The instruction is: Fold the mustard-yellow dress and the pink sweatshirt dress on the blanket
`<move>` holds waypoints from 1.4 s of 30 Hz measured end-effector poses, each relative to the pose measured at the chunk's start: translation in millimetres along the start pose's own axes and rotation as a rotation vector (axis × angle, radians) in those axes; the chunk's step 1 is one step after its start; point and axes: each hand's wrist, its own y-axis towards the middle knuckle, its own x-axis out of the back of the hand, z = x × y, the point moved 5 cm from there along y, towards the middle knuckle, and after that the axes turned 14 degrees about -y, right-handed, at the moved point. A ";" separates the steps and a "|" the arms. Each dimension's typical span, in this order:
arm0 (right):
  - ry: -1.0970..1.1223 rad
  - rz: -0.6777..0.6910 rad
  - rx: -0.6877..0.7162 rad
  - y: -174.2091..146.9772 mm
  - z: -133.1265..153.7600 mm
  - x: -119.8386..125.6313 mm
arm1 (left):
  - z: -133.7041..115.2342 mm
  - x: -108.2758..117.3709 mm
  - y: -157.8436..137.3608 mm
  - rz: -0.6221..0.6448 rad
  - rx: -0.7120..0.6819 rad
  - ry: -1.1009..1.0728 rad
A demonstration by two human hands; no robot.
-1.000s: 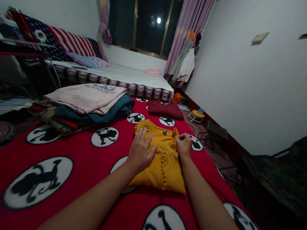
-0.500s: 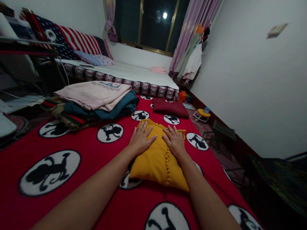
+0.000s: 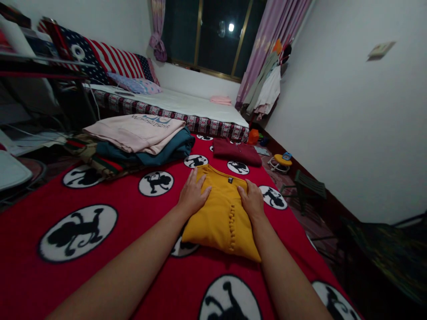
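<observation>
A folded mustard-yellow top [image 3: 216, 218] lies on the red blanket [image 3: 133, 262] in front of me. It has a column of small loops or buttons down its front and a dark label at the neckline. My left hand [image 3: 193, 193] rests along its left edge, fingers extended and thumb apart on the cloth. On the opposite side, my right hand [image 3: 252, 200] lies over the right edge, its thumb on top of the fabric. The outer fingers of my right hand partly drop past the edge. Both hands touch the top, which stays flat on the blanket.
A folded pink sweatshirt [image 3: 136, 131] lies on teal clothing [image 3: 180, 144] and a patterned garment at the left. Folded maroon clothing [image 3: 235, 152] lies farther off. Beyond are a bed [image 3: 187, 102], a yellow stool [image 3: 282, 160] and a dark folding stool [image 3: 308, 184]. A desk stands left.
Both hands have slid outward from the upper face of the yellow top to its side edges, uncovering the neckline label. The view has shifted slightly.
</observation>
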 end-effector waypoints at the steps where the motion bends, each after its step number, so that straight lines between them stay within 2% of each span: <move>1: 0.028 -0.026 0.015 -0.1 0.7 2.0 | -0.1 3.0 -1.4 -0.035 0.007 -0.009; 4: 0.106 -0.069 0.031 -0.8 2.3 6.1 | -0.9 8.2 -3.9 -0.076 0.016 -0.007; 11: 0.154 -0.068 0.021 -2.4 5.2 9.8 | -0.5 7.8 -3.3 -0.069 -0.007 0.003; 42: 0.184 -0.093 0.037 -1.8 5.9 10.6 | 0.6 4.8 -2.7 -0.058 -0.012 -0.032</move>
